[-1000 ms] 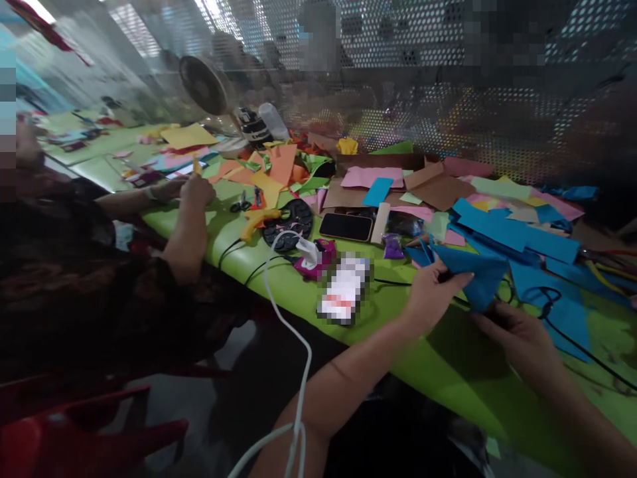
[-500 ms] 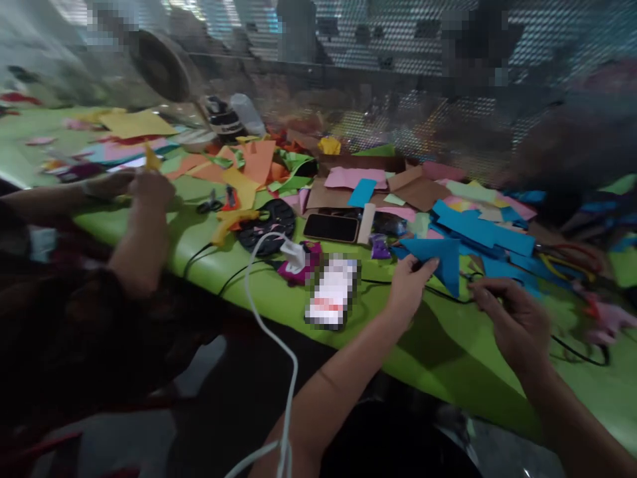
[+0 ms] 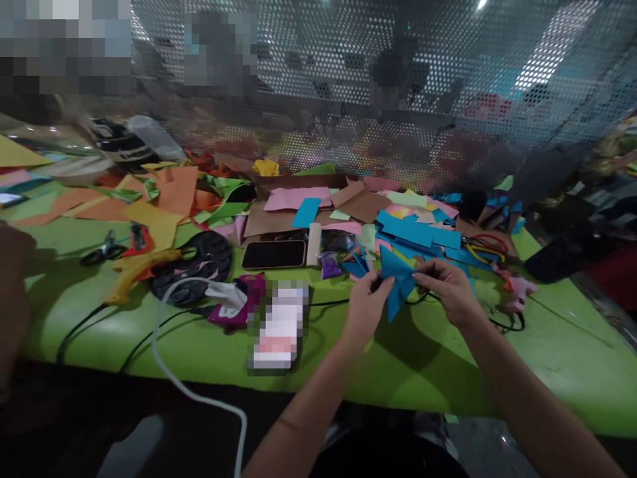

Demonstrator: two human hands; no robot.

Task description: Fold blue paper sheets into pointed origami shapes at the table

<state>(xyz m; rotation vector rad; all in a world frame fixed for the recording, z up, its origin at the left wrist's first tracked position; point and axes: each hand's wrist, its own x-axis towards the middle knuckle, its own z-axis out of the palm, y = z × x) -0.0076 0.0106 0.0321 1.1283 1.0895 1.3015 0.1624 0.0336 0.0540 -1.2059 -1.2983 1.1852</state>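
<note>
A folded piece of blue paper (image 3: 397,279) with pointed corners is held up above the green table. My left hand (image 3: 367,307) pinches its left side between thumb and fingers. At its right edge, my right hand (image 3: 446,290) is closed with thumb and fingertips on the paper. Just behind lie more blue paper strips (image 3: 418,232) in a loose pile. A small purple packet (image 3: 329,265) lies to the left of my left hand. A phone with a lit, blurred-out screen (image 3: 279,328) rests nearer the table's front edge.
On the green table (image 3: 428,378) lie a dark phone (image 3: 273,254), a purple tissue pack (image 3: 236,302), a yellow glue gun (image 3: 142,269), scissors (image 3: 104,250) and a pink glue gun (image 3: 517,290). Cables cross the front. A perforated metal screen (image 3: 318,86) stands behind. A co-worker's arm (image 3: 12,299) shows at left.
My right hand has moved in to the blue paper and now grips its right side. The paper has turned and its fold has opened somewhat. The view has swung to the right.
</note>
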